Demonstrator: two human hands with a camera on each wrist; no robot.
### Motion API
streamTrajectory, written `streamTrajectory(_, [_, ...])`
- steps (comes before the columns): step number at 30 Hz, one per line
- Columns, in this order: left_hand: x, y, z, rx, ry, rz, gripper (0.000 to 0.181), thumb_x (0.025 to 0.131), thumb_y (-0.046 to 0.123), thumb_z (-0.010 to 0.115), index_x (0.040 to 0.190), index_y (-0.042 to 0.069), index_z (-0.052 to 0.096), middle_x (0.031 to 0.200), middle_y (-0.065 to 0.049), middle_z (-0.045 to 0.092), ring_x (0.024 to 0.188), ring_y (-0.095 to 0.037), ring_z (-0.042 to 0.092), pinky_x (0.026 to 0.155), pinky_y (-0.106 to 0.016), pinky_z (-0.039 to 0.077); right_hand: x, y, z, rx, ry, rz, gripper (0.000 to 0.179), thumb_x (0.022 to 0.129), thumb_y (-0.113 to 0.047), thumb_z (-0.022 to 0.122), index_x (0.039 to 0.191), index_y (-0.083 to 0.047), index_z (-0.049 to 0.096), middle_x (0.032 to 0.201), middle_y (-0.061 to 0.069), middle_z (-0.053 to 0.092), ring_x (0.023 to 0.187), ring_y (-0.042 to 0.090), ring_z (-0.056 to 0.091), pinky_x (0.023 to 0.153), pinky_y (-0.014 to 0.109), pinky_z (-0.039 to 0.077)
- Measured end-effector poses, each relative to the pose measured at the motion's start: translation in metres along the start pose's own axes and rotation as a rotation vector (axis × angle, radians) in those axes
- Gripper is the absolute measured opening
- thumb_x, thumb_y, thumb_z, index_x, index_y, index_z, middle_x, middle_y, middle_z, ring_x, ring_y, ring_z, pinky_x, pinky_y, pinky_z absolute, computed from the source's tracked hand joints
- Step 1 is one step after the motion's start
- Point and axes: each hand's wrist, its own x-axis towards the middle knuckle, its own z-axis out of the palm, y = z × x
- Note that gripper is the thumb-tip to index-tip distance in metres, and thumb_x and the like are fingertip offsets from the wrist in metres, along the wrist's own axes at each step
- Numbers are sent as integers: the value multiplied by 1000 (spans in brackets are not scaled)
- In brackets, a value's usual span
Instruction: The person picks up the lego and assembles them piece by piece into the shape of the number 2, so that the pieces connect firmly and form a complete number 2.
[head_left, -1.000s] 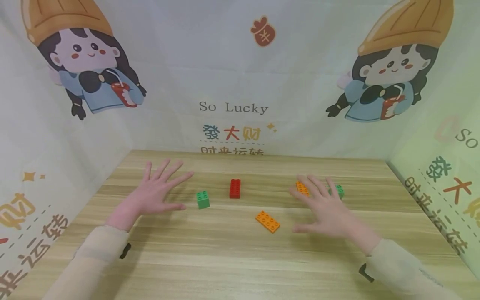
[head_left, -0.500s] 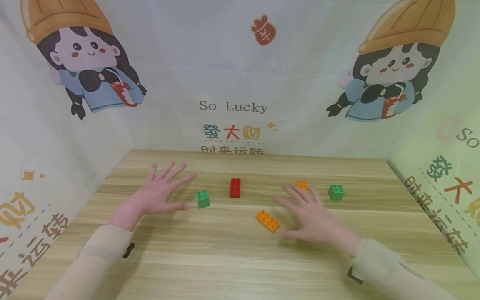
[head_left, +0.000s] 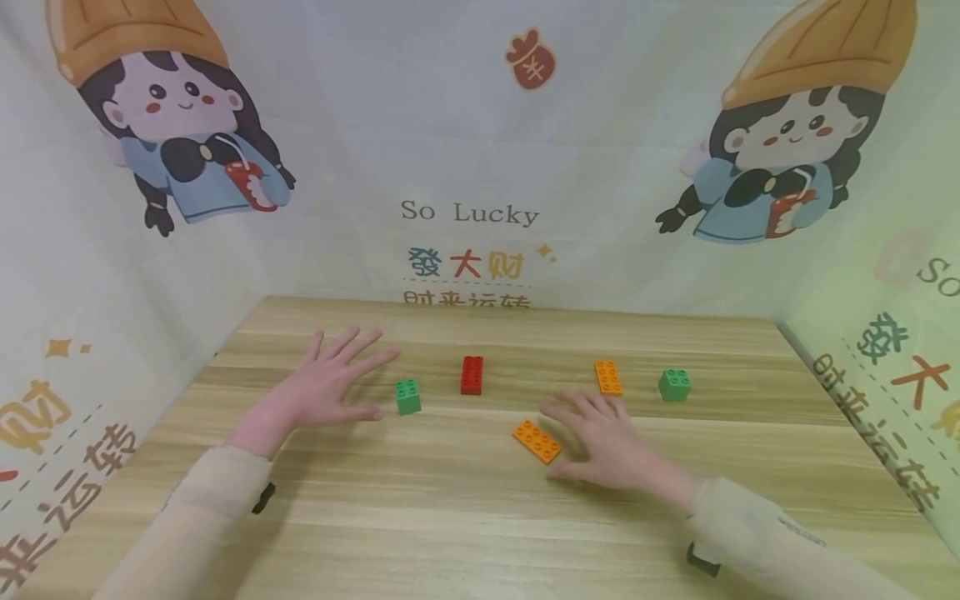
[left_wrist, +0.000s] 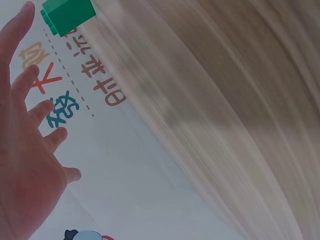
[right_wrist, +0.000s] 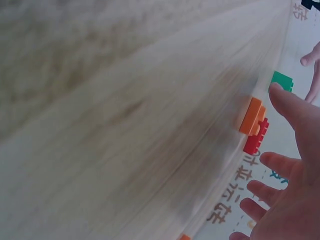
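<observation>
My left hand [head_left: 322,387] is spread over the left side of the table, its thumb close to a green toy brick [head_left: 408,397]. In the left wrist view that green brick [left_wrist: 68,16] shows beyond the fingertips, and the palm holds nothing. My right hand [head_left: 603,442] is beside the nearer orange brick [head_left: 536,442], thumb and fingers parted around its right end. From the right wrist, this orange brick [right_wrist: 252,116] appears between thumb and fingers, apart from them.
A red brick [head_left: 472,376] lies at the middle back. Another orange brick [head_left: 608,378] and a second green brick [head_left: 675,385] sit behind my right hand. A printed cloth [head_left: 472,150] rises along the back and sides of the wooden table [head_left: 420,517].
My right hand has moved left and nearer, from over the back orange and green bricks to beside the front orange brick. My left hand has shifted slightly right.
</observation>
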Motion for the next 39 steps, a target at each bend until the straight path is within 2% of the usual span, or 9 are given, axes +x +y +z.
streamTrajectory(6, [0, 0, 2, -4, -10, 8, 85, 82, 56, 72, 153, 30, 35, 165, -13, 23, 148, -48, 22, 113, -78, 4, 1, -2, 4, 47, -26, 37, 74, 81, -46, 76, 142, -13, 51, 150, 18, 46, 136, 42, 42, 110, 71, 29])
streamTrajectory(13, [3, 0, 5, -27, -36, 3, 86, 82, 57, 72, 154, 31, 32, 165, -10, 22, 149, -43, 24, 115, -77, 4, 1, -6, 5, 126, -60, 84, 68, 81, -41, 78, 139, -15, 55, 145, 17, 51, 132, 40, 45, 104, 66, 38])
streamTrajectory(22, [5, 6, 3, -71, -61, 8, 84, 84, 56, 70, 155, 30, 32, 165, -11, 22, 148, -39, 30, 114, -75, 19, 4, -9, 6, 196, -76, 146, 58, 79, -35, 81, 131, -17, 61, 138, 13, 55, 130, 36, 47, 102, 59, 40])
streamTrajectory(26, [6, 7, 3, -93, -74, 7, 83, 85, 56, 69, 155, 31, 31, 165, -11, 21, 148, -40, 31, 114, -74, 20, 6, -8, 6, 230, -82, 167, 55, 79, -31, 81, 130, -19, 62, 126, 8, 61, 120, 28, 51, 98, 52, 42])
streamTrajectory(31, [7, 9, 4, -123, -73, 18, 82, 85, 53, 71, 154, 31, 33, 166, -10, 20, 147, -41, 31, 114, -72, 23, 7, -7, 7, 272, -107, 183, 51, 81, -28, 80, 129, -23, 62, 108, 0, 63, 101, 16, 51, 86, 38, 39])
streamTrajectory(35, [9, 10, 6, -154, -55, 45, 79, 85, 49, 73, 151, 23, 40, 165, -12, 22, 146, -41, 33, 116, -65, 29, 8, -7, 7, 293, -123, 183, 49, 84, -25, 78, 130, -25, 62, 105, -1, 62, 95, 14, 50, 83, 34, 35])
streamTrajectory(39, [11, 12, 9, -189, -59, 54, 78, 85, 46, 74, 151, 21, 41, 163, -14, 25, 144, -42, 36, 115, -61, 34, 7, -9, 6, 322, -139, 179, 48, 85, -22, 77, 131, -26, 61, 107, 0, 61, 97, 14, 52, 84, 34, 35])
